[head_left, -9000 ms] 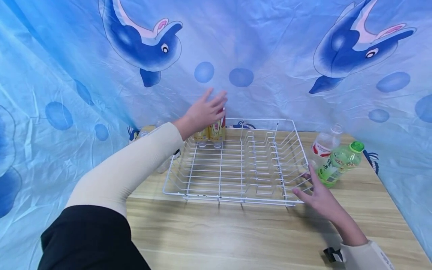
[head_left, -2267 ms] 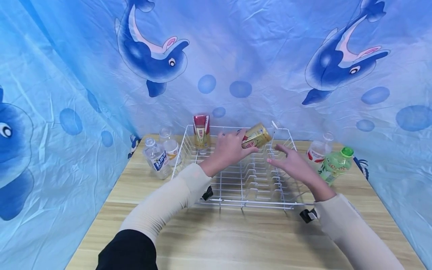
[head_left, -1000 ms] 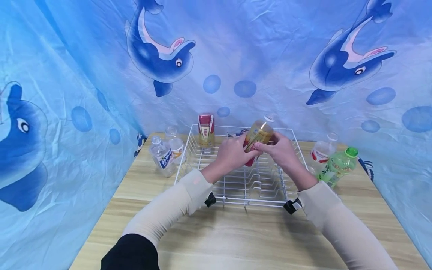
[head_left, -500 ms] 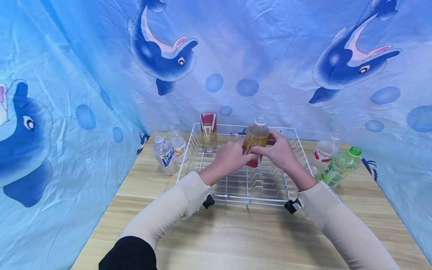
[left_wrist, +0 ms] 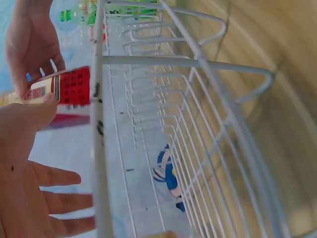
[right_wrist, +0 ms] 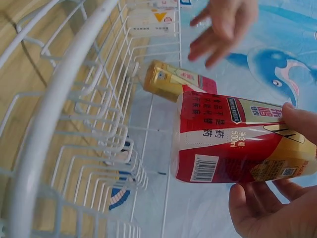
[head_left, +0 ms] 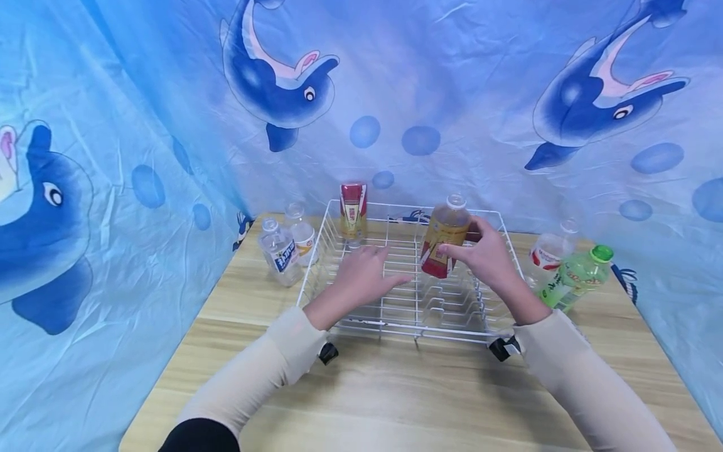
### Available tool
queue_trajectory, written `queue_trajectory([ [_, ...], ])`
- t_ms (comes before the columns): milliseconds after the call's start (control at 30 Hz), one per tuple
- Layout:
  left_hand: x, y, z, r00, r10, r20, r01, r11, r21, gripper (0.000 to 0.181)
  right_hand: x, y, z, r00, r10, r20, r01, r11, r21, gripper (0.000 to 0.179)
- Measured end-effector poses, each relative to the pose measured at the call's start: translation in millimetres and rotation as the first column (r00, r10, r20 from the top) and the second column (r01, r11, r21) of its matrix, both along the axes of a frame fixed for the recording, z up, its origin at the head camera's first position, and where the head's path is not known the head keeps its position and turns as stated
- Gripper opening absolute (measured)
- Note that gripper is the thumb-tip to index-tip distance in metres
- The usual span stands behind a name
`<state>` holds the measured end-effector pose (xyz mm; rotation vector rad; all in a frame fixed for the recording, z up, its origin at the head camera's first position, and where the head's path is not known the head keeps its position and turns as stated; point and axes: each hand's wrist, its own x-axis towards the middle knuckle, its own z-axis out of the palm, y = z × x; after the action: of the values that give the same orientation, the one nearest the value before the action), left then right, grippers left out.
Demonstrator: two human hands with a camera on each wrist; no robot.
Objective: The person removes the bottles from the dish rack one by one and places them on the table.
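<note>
My right hand (head_left: 487, 254) grips a red and gold plastic bottle (head_left: 442, 245), capless, its neck up and slightly tilted, above the right half of a white wire dish rack (head_left: 395, 326). In the right wrist view, thumb and fingers sit on opposite sides of this bottle (right_wrist: 237, 136). My left hand (head_left: 361, 276) is apart from it, over the rack's left half, fingers extended and holding nothing. A second red and gold bottle (head_left: 353, 213) stands neck down in the rack's back left corner.
Two clear bottles (head_left: 280, 254) stand on the wooden table (head_left: 395, 402) left of the rack. On its right are a clear bottle with a red and white label (head_left: 545, 257) and a green bottle with a green cap (head_left: 576, 276). A dolphin-printed blue curtain (head_left: 452, 75) closes off the back.
Two bottles stood neck down in the rack earlier. The left hand lifted one; both hands turned it neck up. Now the left hand has let go and moved left; the right hand holds it.
</note>
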<state>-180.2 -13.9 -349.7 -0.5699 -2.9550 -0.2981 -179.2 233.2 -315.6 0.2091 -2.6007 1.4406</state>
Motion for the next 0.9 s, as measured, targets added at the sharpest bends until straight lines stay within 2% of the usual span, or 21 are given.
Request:
queue_trajectory([
  [167, 12.6, -27.6, -7.2, 0.998, 0.056, -0.017, -0.057, 0.998, -0.039, 0.101, 4.2, 10.2, -0.3, 0.998, -0.051, 0.044, 0.052, 0.998, -0.021, 0.085],
  [367, 26.7, -61.0, -12.5, 0.992, 0.112, 0.064, -0.114, 0.993, 0.039, 0.107, 13.8, 22.2, 4.7, 0.995, -0.09, 0.049, 0.09, 0.996, -0.01, 0.085],
  [600, 33.7, -85.7, -25.9, 0.99, 0.113, 0.088, -0.123, 0.986, 0.11, 0.112, 25.4, 39.2, 11.3, 0.992, -0.121, 0.042, 0.122, 0.992, -0.014, 0.089],
  [800, 36.8, -96.4, -36.6, 0.981, 0.109, 0.162, -0.132, 0.982, 0.137, 0.119, 32.1, 53.6, 7.6, 0.989, -0.147, 0.018, 0.148, 0.989, -0.028, 0.084],
  [900, 36.6, -98.9, -39.8, 0.98, 0.094, 0.176, -0.12, 0.983, 0.142, 0.121, 36.2, 61.4, 4.4, 0.984, -0.176, 0.0, 0.176, 0.984, -0.018, 0.08],
])
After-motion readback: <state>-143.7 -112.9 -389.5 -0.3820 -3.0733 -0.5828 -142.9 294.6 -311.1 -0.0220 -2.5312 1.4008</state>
